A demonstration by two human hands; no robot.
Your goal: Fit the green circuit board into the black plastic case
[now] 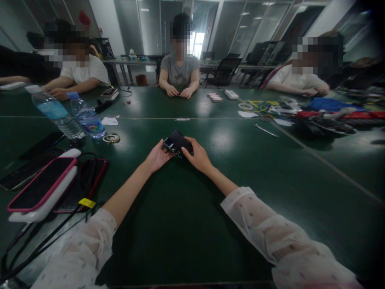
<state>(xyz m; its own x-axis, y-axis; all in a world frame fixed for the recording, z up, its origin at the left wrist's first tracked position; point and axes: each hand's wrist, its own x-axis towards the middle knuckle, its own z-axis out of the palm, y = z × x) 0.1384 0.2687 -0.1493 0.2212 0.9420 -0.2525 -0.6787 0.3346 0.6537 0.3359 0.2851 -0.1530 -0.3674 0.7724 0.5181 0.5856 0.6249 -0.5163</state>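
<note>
Above the middle of the dark green table point(168, 241), both hands grip one small device, a circuit board with a dark flat panel point(178, 140) on top. My left hand point(159, 156) holds its left edge, palm turned up and fingers curled under it. From the right, my right hand point(197, 154) is closed on the panel's edge, thumb on the near side. Green board parts and a small bluish screen show along the near left side. The underside of the device is hidden.
Two water bottles point(57, 114) stand at the left, beside a tape roll point(111, 138). Nearer lie phones, one in a pink case point(45, 182), with black cables. A wrench point(266, 130) and a heap of cables and bags point(325, 116) lie right. Three people sit across the table.
</note>
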